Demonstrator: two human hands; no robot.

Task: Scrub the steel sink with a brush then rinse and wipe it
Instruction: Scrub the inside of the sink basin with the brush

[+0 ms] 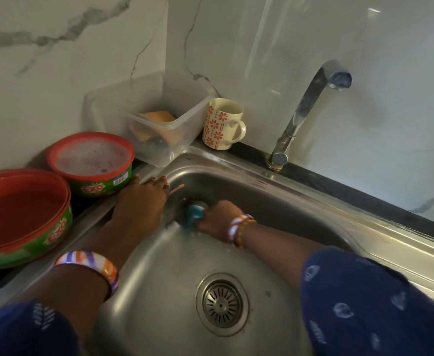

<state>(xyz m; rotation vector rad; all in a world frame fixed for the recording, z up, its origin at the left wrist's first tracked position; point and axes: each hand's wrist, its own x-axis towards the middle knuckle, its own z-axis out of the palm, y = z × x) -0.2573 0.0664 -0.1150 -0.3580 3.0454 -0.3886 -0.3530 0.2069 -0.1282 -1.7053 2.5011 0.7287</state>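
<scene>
On the dark counter at left stand two red-rimmed tubs (20,217), one (92,160) holding foamy paste, with a clear box (159,129) and a flowered mug (223,124) against the marble wall (56,47). The left hand (141,199) rests flat, fingers spread, on the steel sink (313,211) rim. The right hand (218,217) grips a blue brush (194,213) against the basin's far-left wall, the drain (222,303) nearer and the tap (311,109) at right.

Steel sink (300,201), drain (222,303) in basin. Right hand (217,218) grips blue brush (194,214) against far wall; left hand (141,199) rests on rim. Tap (303,111), mug (223,124) behind.
</scene>
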